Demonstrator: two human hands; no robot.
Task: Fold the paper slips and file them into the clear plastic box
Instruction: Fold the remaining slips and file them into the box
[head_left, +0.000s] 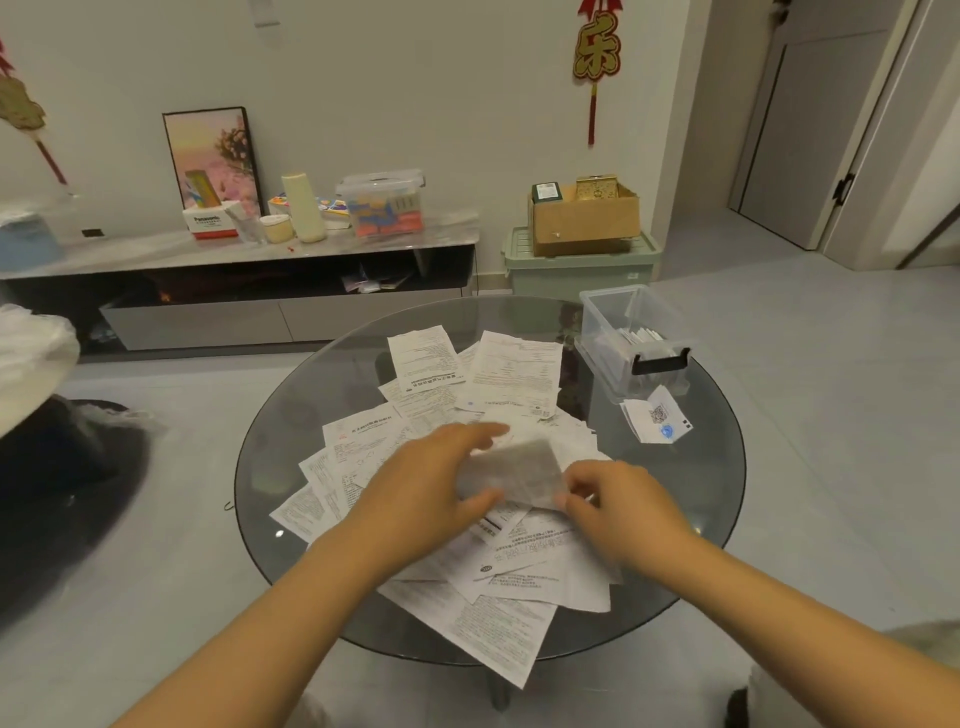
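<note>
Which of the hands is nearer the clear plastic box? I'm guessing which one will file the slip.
Right. The right hand sits below the clear plastic box on the round glass table's right side; the left hand is farther left, over the paper pile.

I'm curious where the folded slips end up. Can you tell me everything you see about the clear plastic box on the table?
The clear plastic box is a see-through rectangular tub with no lid on, and a black latch handle on its near end. It stands upright at the far right edge of the round glass table. Several folded white slips sit inside. Neither hand touches it.
</note>
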